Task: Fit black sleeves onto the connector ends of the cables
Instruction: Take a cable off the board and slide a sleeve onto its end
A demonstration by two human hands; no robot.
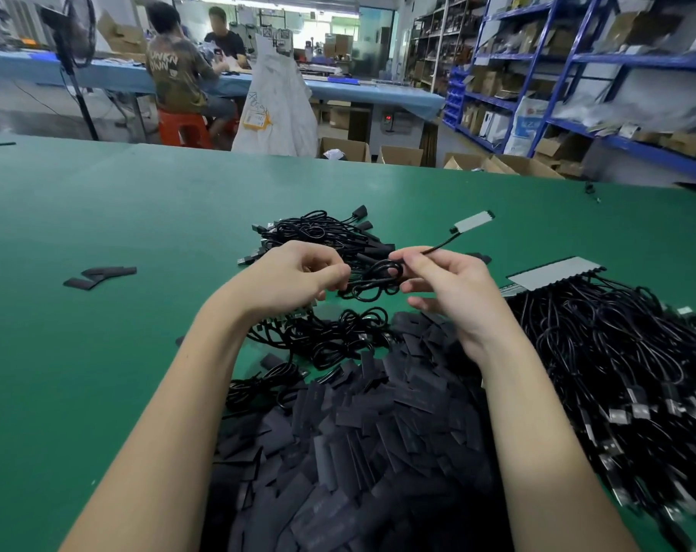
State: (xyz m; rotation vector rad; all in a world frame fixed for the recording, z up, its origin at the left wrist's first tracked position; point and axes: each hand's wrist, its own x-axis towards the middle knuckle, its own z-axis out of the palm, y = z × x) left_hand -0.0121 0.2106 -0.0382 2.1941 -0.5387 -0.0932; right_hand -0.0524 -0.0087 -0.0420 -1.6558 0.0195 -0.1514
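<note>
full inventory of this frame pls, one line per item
held cable: one, black, coiled between both hands, grey connector end sticking up right
sleeve heap: many, black, near centre
loose sleeves: a few, black, left on table
cable pile: many, black, beyond hands
cable bundle: many, black, right
table: one, green
seated people: two, far bench
white sack: one, behind table
shelving: blue, right wall
left hand: grips coil
right hand: pinches cable
</note>
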